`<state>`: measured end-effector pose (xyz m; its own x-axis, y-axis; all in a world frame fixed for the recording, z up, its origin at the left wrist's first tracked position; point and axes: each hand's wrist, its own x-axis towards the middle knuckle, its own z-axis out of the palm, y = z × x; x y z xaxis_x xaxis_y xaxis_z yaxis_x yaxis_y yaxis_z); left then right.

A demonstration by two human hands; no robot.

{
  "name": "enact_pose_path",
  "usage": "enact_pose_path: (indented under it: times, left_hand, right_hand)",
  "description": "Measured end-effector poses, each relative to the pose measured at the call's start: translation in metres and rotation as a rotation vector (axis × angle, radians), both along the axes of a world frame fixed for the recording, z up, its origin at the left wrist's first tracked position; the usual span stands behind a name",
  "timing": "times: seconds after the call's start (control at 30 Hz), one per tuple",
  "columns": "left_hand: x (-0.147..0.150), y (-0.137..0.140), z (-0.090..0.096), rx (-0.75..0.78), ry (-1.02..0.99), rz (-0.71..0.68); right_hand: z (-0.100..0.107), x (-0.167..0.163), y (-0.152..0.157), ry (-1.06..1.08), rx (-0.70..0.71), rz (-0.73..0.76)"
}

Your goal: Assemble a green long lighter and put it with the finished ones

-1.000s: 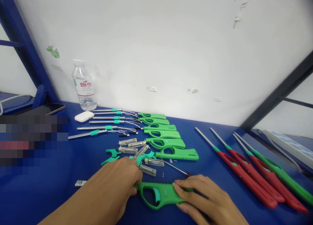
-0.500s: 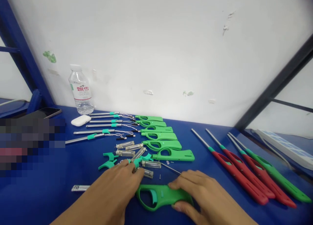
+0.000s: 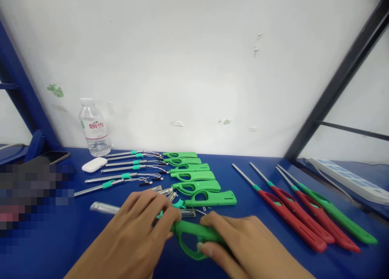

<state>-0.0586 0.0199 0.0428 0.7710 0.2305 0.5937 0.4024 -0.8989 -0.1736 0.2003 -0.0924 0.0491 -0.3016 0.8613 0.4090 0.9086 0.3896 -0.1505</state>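
Both my hands hold one long green lighter over the blue table (image 3: 267, 238). My right hand (image 3: 243, 246) grips its green handle (image 3: 191, 232), thumb by the trigger loop. My left hand (image 3: 142, 226) is closed around the front of the handle where the metal tube (image 3: 103, 207) comes out to the left. Just behind my hands lie several clear gas tanks (image 3: 165, 191) and small teal triggers (image 3: 179, 205). Further back is a row of several empty green handle shells (image 3: 194, 175), and left of them several metal tubes with teal collars and wires (image 3: 121, 176).
Several finished lighters, red (image 3: 291, 220) and green (image 3: 334, 214), lie at the right. A water bottle (image 3: 92, 128), a white earbud case (image 3: 94, 164) and a phone (image 3: 54, 156) sit at the back left. A white power strip (image 3: 349, 177) lies far right. A white wall is behind.
The lighter was lying flat under my hands; now both hands grip it, slightly lifted, with its metal tube sticking out left. The view has tilted upward.
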Motion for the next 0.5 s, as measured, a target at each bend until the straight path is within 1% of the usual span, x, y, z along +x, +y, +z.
enact_pose_path:
  times: [0.07,0.13,0.17,0.2,0.33,0.5]
  left_hand:
    - [0.003,0.001,0.002,0.051,-0.042,-0.013]
    - [0.002,0.005,0.004,0.118,-0.099,0.048]
    - [0.001,0.008,0.005,0.123,-0.101,0.088]
    - [0.0,0.012,0.006,0.119,-0.078,0.101]
    - [-0.001,0.017,0.008,0.001,0.06,0.008]
    - [0.017,0.002,-0.004,-0.094,0.157,-0.019]
  right_hand:
    - [-0.005,0.002,-0.003,0.059,0.094,-0.037]
    - [-0.01,0.006,-0.006,0.131,0.144,-0.056]
    - [-0.012,0.008,-0.007,0.166,0.156,-0.062]
    - [-0.013,0.011,-0.008,0.194,0.162,-0.061]
    - [-0.019,0.017,-0.008,0.236,0.128,-0.066]
    - [-0.024,0.017,-0.009,0.251,0.11,-0.04]
